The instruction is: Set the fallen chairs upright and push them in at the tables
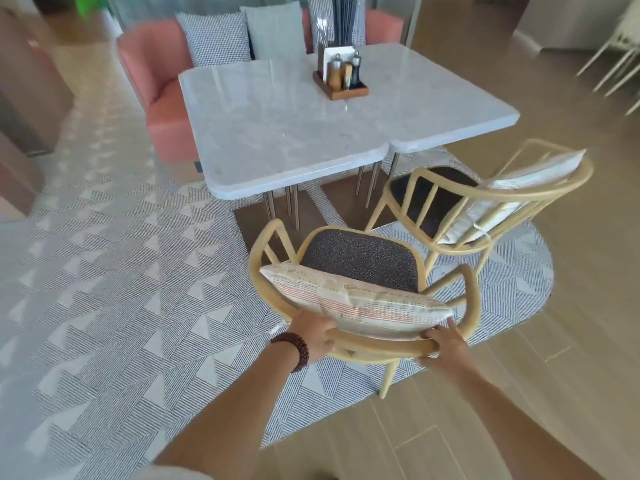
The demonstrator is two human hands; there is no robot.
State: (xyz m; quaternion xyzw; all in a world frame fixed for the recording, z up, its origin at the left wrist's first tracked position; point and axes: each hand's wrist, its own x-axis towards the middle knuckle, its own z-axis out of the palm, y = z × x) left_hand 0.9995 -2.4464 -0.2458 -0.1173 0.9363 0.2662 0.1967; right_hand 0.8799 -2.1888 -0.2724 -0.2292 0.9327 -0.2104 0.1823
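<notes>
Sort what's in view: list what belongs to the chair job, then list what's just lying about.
Belongs to the job:
near chair, upright, gripped at its back rail by left hand and right hand
second chair, upright, angled beside the table
marble table

Just lying about:
condiment caddy on the table
pink sofa with cushions
patterned rug

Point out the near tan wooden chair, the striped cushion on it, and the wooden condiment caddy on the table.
Near tan wooden chair (381, 348), head view: curved back rail.
Striped cushion (356, 303), head view: middle of its face.
Wooden condiment caddy (346, 92), head view: front wall.
</notes>
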